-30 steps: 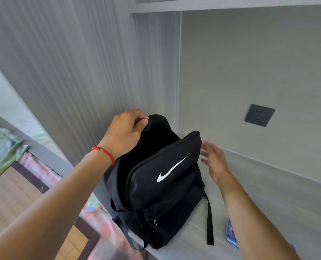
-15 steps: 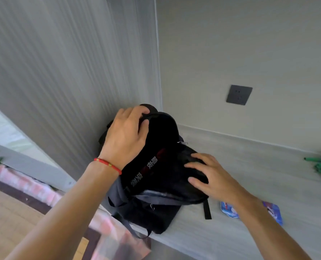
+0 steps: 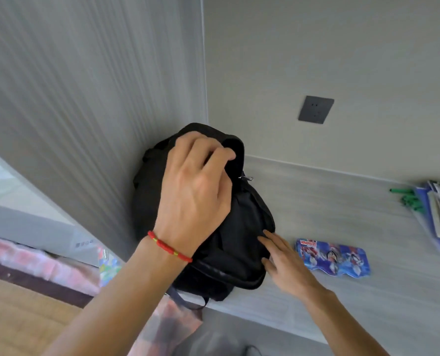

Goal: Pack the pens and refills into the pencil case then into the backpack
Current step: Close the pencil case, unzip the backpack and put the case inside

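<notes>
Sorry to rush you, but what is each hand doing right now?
Left hand: closed, gripping the top of the backpack.
Right hand: open, fingers flat against the backpack.

Backpack (image 3: pixel 239 227) jammed into desk's (image 3: pixel 316 201) left rear corner, hard against side wall (image 3: pixel 85 111); no passage left of it. Left hand (image 3: pixel 195 191) on top, right hand (image 3: pixel 285 258) at its right flank. Pencil case (image 3: pixel 334 255) just right, near front edge. Bare stretch behind case toward back edge. Books (image 3: pixel 439 211) and green pens (image 3: pixel 409 197) crowding right edge.
</notes>
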